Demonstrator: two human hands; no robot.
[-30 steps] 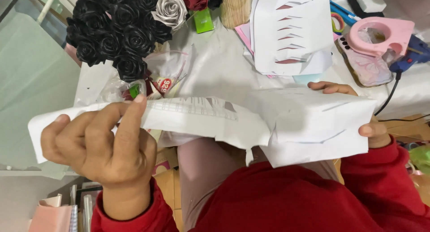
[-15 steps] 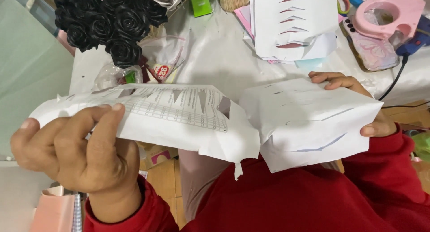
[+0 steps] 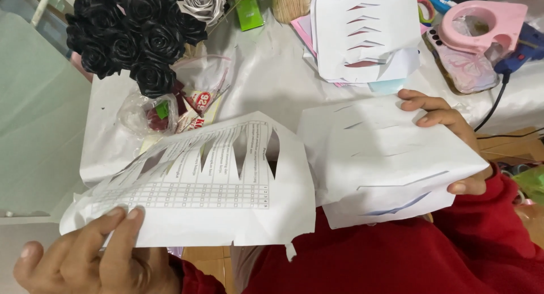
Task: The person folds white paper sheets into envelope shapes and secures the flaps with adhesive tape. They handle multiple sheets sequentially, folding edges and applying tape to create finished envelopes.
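Left hand point(image 3: 96, 257) pinches the lower left edge of a white printed paper sheet with tapered cut-out slots point(image 3: 209, 197). Right hand point(image 3: 450, 138) grasps a white slit paper stack point(image 3: 385, 158), just beside, above the red-sleeved lap.

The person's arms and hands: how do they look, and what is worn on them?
Both hands are bare: no gloves, rings or watch can be seen. The left hand shows short, plain fingernails; the right hand too. Both arms wear long red sleeves of soft knit-like fabric that reach the wrists. No markings show on them.
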